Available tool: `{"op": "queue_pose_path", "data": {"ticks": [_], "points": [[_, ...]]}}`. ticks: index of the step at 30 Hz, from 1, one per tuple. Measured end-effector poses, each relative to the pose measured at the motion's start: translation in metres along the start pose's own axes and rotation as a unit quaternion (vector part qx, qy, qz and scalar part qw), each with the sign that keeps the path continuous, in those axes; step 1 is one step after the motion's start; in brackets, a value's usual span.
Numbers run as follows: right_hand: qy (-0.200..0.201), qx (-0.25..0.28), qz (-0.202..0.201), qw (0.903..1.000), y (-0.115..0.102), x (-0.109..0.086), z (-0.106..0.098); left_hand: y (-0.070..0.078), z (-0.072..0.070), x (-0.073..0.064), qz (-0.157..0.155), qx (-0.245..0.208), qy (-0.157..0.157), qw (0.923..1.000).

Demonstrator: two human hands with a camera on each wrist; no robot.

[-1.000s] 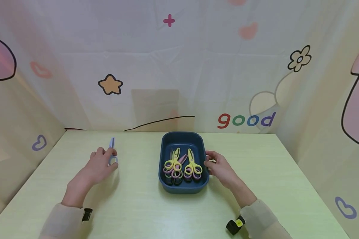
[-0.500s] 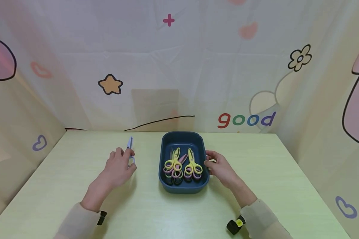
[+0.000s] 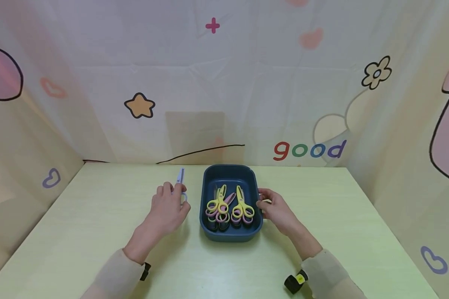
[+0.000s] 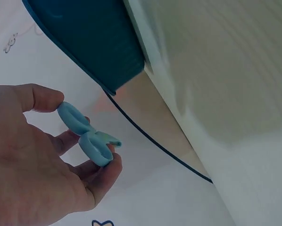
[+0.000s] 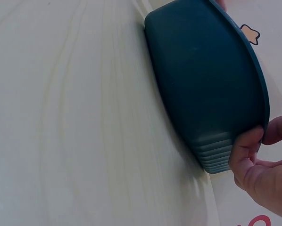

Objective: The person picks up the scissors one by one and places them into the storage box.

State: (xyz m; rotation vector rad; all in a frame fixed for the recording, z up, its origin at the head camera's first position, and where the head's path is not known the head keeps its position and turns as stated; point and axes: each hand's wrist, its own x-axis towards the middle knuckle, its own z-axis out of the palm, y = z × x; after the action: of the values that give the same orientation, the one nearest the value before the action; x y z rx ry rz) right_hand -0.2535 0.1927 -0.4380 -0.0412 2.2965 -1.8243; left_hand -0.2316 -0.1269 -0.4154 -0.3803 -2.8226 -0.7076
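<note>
My left hand (image 3: pixel 169 209) grips a pair of light blue scissors (image 3: pixel 180 176) by the handles, just left of the dark blue bin (image 3: pixel 230 237). In the left wrist view, thumb and fingers pinch the two handle loops of the scissors (image 4: pixel 95 147), which are clear of the table. My right hand (image 3: pixel 278 209) holds the bin's right wall; the right wrist view has its thumb and fingers on either side of the rim (image 5: pixel 265 101). Inside the bin lie several scissors, with yellow scissors (image 3: pixel 218 199) and more yellow scissors (image 3: pixel 243 204) on top of pink and dark-handled ones.
The bin stands on a pale wood-grain table (image 3: pixel 224 272). A printed curtain (image 3: pixel 194 83) hangs behind the table and along both sides. Black wrist straps show at both sleeves.
My left hand has carried the light blue scissors to the right, from the left part of the table to beside the bin. The right hand and bin have stayed in place.
</note>
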Motion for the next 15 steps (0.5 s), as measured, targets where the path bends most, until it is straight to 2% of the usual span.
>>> {"op": "queue_pose_path", "data": {"ticks": [9, 15], "points": [[0.000, -0.001, 0.001, 1.0000, 0.000, 0.001, 0.000, 0.023, 0.012, 0.006, 0.021, 0.004, -0.019, 0.9996], [-0.002, 0.002, -0.006, 1.0000, 0.001, 0.002, -0.001, 0.041, 0.017, 0.009, 0.051, 0.024, -0.037, 0.9977]]}}
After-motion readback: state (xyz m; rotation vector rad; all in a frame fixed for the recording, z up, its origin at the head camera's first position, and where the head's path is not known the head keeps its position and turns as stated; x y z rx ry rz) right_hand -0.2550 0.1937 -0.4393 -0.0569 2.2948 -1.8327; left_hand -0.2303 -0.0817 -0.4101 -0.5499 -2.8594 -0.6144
